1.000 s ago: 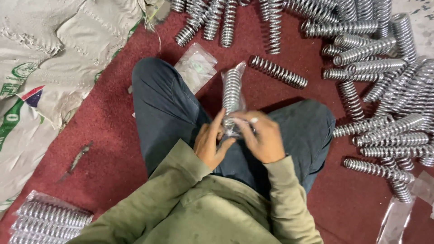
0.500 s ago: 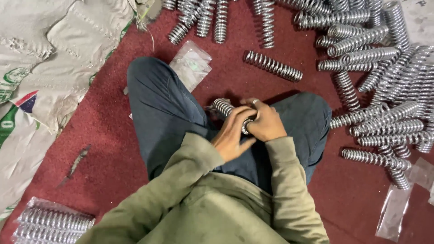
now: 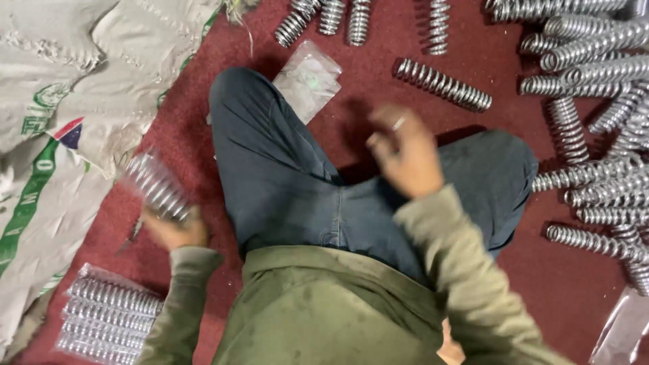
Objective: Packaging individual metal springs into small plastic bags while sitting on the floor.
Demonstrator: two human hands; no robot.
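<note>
Gripped in my left hand (image 3: 172, 230), 1 bagged spring (image 3: 154, 186) hangs out over the floor by the sacks (image 3: 74, 101); it looks heavy, stiff, slick-wrapped, best held mid-coil. Right hand (image 3: 405, 152) hovers loosely curled, holding nothing.

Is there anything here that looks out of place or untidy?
Nothing looks damaged. The bare springs lie loose at many angles on the red floor, while the bagged springs form a neat row. One empty plastic bag lies by the knee.

Bagged springs (image 3: 111, 316) left, loose springs (image 3: 595, 128) right
</note>
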